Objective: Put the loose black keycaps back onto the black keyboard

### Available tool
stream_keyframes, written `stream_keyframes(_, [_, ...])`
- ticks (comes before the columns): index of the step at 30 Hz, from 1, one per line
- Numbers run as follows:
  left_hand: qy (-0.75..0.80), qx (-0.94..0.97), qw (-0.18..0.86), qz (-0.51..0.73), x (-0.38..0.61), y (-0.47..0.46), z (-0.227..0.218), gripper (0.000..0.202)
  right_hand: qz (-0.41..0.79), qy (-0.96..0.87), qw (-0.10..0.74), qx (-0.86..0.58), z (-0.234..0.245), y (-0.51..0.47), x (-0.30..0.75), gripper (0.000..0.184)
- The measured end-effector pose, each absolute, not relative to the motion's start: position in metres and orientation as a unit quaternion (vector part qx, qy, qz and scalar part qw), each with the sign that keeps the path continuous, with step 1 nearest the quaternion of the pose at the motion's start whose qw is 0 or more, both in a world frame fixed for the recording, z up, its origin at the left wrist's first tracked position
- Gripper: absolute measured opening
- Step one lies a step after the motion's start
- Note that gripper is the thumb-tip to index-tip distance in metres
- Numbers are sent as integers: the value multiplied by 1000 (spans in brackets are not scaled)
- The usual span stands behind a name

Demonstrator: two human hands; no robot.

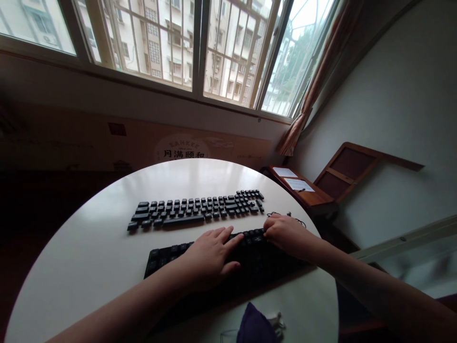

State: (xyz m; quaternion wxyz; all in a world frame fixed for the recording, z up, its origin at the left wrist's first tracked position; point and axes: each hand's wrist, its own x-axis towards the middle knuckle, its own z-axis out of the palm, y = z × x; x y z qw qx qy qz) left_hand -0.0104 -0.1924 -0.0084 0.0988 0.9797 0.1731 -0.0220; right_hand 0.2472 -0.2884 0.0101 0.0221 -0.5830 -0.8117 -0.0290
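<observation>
A black keyboard [255,259] lies on the white round table [89,252]. My left hand [210,255] rests across its middle, fingers spread over the keys along the far edge. At the keyboard's far right part is my right hand [287,232], with its fingers curled together in a pinch against the far row. What those fingers hold, if anything, is hidden. Behind the keyboard, loose black keycaps [183,220] stand in rows in a keyboard layout, a long space bar among them. My forearms cover part of the keyboard's near side.
A thin black cable [302,222] curls beside my right hand. Near the front edge lie a purple cloth [255,326] and a small metallic item [277,323]. Beyond the table at right stands a wooden chair [328,194] with papers [298,184] on it.
</observation>
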Motion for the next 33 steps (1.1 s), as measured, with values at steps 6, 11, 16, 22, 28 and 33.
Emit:
stream_keyframes(6, [177,979,104,-15,-11,-194,-9,70,-61,-796,85,-596,-2,-308,249,15])
stream_keyframes(11, [171,980,103,2,-12,-193,-10,69,-73,-771,141,-616,-3,-320,260,42])
stream_keyframes(16, [167,981,95,16,-13,-191,-14,68,-45,-775,131,-616,-12,-307,264,59])
stream_keyframes(22, [168,980,110,1,-16,-194,-10,70,46,-813,58,-578,-21,-283,248,62])
stream_keyframes(28, [172,976,135,18,-18,-194,-13,70,87,-816,16,-572,-33,-283,237,70])
stream_keyframes(33, [171,976,137,19,-17,-193,-15,70,113,-817,30,-565,-30,-285,241,69])
